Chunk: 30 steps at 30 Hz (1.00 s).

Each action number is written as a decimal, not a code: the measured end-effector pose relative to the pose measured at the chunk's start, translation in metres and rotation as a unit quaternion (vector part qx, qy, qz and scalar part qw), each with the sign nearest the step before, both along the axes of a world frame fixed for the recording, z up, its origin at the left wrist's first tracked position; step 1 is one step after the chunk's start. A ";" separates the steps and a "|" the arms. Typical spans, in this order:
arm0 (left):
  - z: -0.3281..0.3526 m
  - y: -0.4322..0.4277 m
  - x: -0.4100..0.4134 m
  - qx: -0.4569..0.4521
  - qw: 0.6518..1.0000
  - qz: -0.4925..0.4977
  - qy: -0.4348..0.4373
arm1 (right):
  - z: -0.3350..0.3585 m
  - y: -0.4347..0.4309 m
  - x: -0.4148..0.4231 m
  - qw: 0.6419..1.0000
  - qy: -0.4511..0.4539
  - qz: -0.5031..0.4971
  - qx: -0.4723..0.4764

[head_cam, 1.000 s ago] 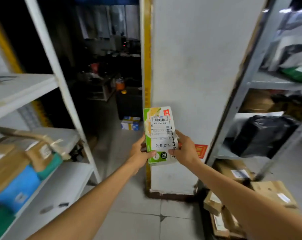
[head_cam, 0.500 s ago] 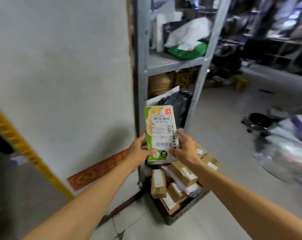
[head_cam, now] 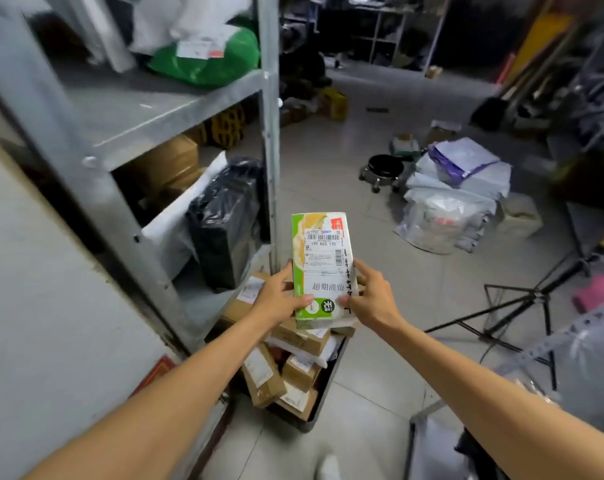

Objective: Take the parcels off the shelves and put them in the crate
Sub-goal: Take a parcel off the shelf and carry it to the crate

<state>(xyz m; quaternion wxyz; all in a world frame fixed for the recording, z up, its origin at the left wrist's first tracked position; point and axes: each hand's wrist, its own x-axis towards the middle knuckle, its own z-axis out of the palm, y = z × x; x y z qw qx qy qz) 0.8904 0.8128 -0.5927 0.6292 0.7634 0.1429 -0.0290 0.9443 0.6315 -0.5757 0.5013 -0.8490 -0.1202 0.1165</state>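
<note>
The left hand (head_cam: 279,299) and right hand (head_cam: 373,299) grip the green-and-white labelled cardboard parcel (head_cam: 323,265) by its near end, its long axis pointing away from the person, seemingly just above the far edge of the dark plastic crate (head_cam: 324,398).

Green and white on the parcel (head_cam: 323,268) at centre, white label (head_cam: 323,252) barred in black. Bright green on the bag (head_cam: 207,60) upper left, glossy black on the sack (head_cam: 224,220) beneath. Brown on the boxes (head_cam: 264,377) in the dark crate (head_cam: 307,426). Purple and white on mailers (head_cam: 461,161), right.

glossy printed parcel (head_cam: 323,268); matt metal shelves (head_cam: 155,112); brown cardboard boxes (head_cam: 264,375).
</note>
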 end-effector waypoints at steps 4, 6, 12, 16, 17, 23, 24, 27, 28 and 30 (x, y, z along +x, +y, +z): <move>-0.021 -0.005 0.046 -0.020 0.999 -0.010 0.027 | -0.022 -0.005 0.044 1.000 0.020 -0.006 -0.006; -0.031 -0.005 0.066 -0.029 0.999 -0.009 0.039 | -0.035 -0.004 0.068 0.999 0.031 -0.001 -0.012; -0.058 0.009 0.108 -0.042 0.996 0.005 0.074 | -0.068 0.012 0.114 0.997 0.080 0.002 -0.020; -0.074 0.024 0.137 -0.049 0.994 0.000 0.100 | -0.085 0.026 0.136 0.994 0.110 -0.015 -0.010; -0.078 0.028 0.146 -0.050 0.993 0.000 0.107 | -0.087 0.030 0.141 0.993 0.116 -0.023 -0.004; -0.115 0.057 0.202 -0.033 0.990 -0.040 0.132 | -0.123 0.058 0.171 0.986 0.142 -0.081 0.030; -0.127 0.063 0.210 -0.033 0.989 -0.043 0.136 | -0.133 0.063 0.176 0.984 0.150 -0.091 0.036; -0.166 0.078 0.228 -0.045 0.986 -0.054 0.152 | -0.173 0.073 0.188 0.976 0.176 -0.111 0.056; -0.181 0.082 0.234 -0.049 0.984 -0.060 0.159 | -0.189 0.076 0.190 0.974 0.185 -0.118 0.059; -0.212 0.087 0.238 -0.049 0.979 -0.071 0.183 | -0.221 0.081 0.192 0.967 0.206 -0.134 0.065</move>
